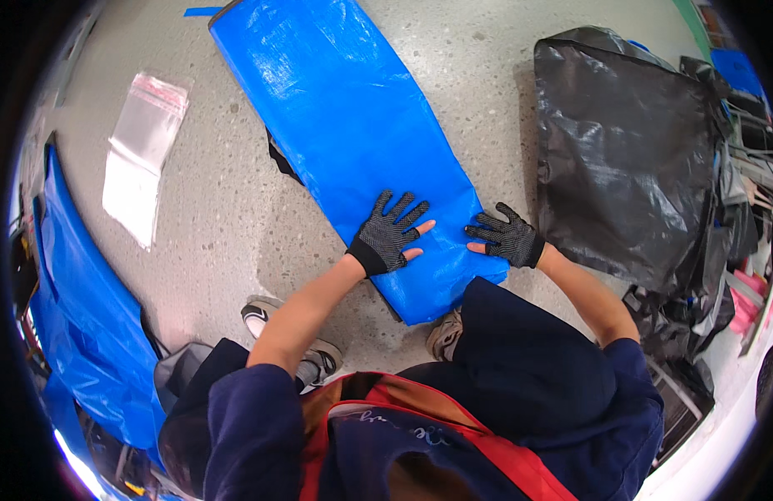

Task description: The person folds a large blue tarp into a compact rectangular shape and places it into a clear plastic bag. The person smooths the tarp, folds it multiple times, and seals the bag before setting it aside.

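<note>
A long folded blue tarpaulin (361,119) lies slantwise on the speckled floor before me, glossy and a little creased. My left hand (389,235), in a black dotted glove with some fingertips bare, rests flat on its near part with fingers spread. On the tarpaulin's right edge lies my right hand (505,237), gloved alike, fingers apart and pointing left. Neither hand grips anything. Near my knee the tarpaulin's end is crumpled. A bit of black material shows under its left edge.
Clear plastic bags (142,150) lie on the floor at the left. Folded black sheeting (624,156) is stacked at the right, beside metal frames and loose wrappings. More blue tarpaulin (92,300) stands at the far left. My shoes are close to the near end.
</note>
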### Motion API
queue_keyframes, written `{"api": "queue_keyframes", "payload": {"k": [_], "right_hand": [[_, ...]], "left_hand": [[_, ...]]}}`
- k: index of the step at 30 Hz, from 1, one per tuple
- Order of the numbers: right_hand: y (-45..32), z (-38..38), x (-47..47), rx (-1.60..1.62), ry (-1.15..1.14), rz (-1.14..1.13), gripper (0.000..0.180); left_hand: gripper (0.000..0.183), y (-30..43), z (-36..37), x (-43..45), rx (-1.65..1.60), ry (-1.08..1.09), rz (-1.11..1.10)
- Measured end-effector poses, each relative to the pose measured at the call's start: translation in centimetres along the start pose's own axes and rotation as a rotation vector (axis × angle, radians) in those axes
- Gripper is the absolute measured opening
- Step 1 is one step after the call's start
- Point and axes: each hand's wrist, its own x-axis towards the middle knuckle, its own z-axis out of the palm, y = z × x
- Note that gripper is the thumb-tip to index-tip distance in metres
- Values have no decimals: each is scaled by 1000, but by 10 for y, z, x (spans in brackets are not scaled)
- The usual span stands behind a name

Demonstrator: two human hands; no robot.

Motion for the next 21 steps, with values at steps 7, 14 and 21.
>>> {"api": "queue_keyframes", "payload": {"k": [7,14,21], "right_hand": [[66,-69,128,1016,76,548,46],[103,-24,169,1257,138,778,83],[94,-26,165,707,235,1051,71]], "left_hand": [[65,-26,0,-17,-446,162,-154],[74,-38,20,-59,-1522,755,-810],[47,-3,1,-50,-1304,811,-1277]]}}
